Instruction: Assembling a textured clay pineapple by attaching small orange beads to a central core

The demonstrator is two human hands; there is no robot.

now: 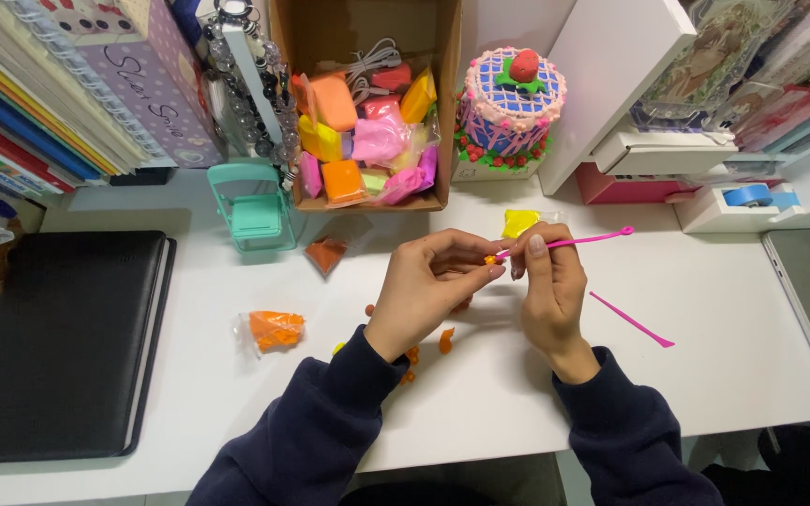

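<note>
We are looking down on a white desk (686, 309) crowded along its far edge, which leaves the near middle free for handwork. At nine o'clock lies a closed black folder (58, 337), pushed aside. At twelve o'clock an open cardboard box (372, 103) holds wrapped blocks of coloured clay, close enough to reach, and at one o'clock stands a small clay cake (510, 103) in pink and blue with a red berry on top. A mint toy folding chair (253, 206) sits at eleven o'clock beside the box.

Nearer us, a bag of orange clay (274, 330) rests at eight o'clock, small orange clay bits (444, 340) lie just below the hands, and a spare pink stick (632, 319) waits at four o'clock.

At the centre, our left hand (424, 286) is curled nearly closed, thumb and fingertips pinching a tiny orange-yellow clay piece (490, 259) so it stays steady. Our right hand (547, 286) is closed in a pen grip round a pink modelling tool (578, 240), whose tip meets the piece while its looped end points off to two o'clock.
</note>
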